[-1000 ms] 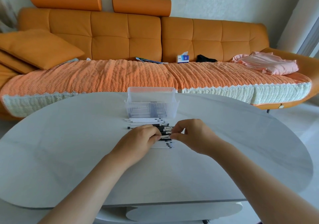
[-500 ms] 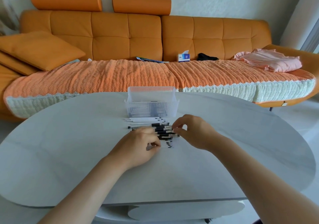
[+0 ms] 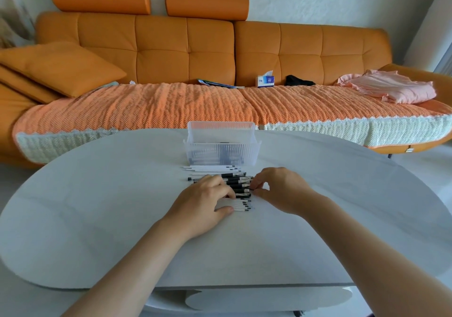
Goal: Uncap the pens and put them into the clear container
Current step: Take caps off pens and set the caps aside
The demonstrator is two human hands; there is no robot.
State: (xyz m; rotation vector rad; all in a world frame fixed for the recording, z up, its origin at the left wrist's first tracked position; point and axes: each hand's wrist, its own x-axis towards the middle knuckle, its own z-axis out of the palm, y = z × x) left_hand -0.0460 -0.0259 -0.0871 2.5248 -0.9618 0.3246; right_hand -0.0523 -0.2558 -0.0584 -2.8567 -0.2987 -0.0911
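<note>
White oval table (image 3: 97,206), orange sofa (image 3: 186,55) behind. Pens (image 3: 215,169) lie in a tight row just in front of the clear container (image 3: 221,150). Left hand (image 3: 203,204) lies over the barrels, fingers curled down; whether it grips one, cannot tell. Right hand (image 3: 281,189) pinches the cap end of a black pen (image 3: 241,190). Risks: a sharp pull jars neighbouring pens and sets them rolling; a loosely held barrel slides along with its cap.

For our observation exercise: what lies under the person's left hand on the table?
White pens and black-capped pens stick out from under the left hand; the parts beneath it are hidden.
</note>
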